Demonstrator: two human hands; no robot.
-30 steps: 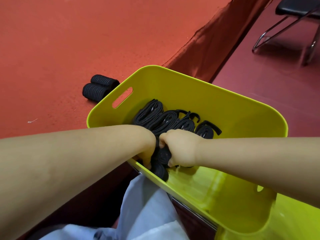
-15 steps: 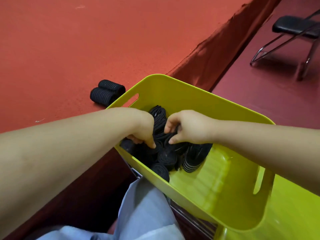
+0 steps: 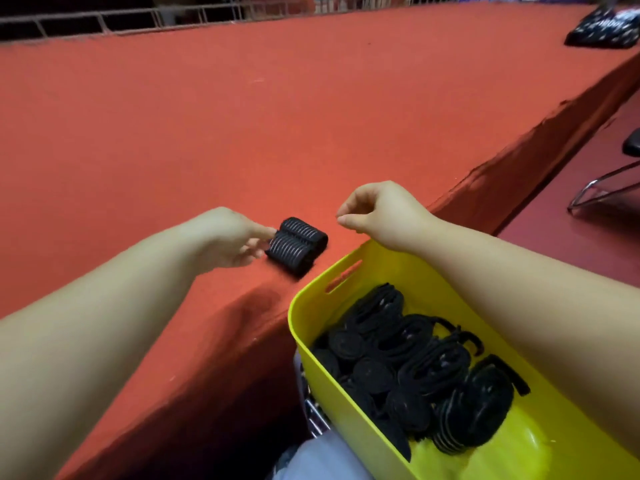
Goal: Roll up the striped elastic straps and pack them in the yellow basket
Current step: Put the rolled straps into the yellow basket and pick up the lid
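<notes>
- Red-covered worktop (image 3: 242, 116): two rolled straps (image 3: 297, 244) lie near its edge, just beside the yellow basket (image 3: 346, 403).
- Left hand (image 3: 232, 241): fingers touch the rolls, apparently about to grasp them.
- Right hand (image 3: 379, 211): loosely curled, empty, above the basket of packed rolls (image 3: 408, 368).

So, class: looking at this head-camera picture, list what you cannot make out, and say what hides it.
- Left hand: motion blur hides whether its grip has closed on the two rolled straps.
- Yellow basket: the near end is cut off by the picture's edge, and the right forearm covers its far side.
- Straps in the basket: too dark to count.
- Dark bundle at the far corner: too small to identify.
</notes>
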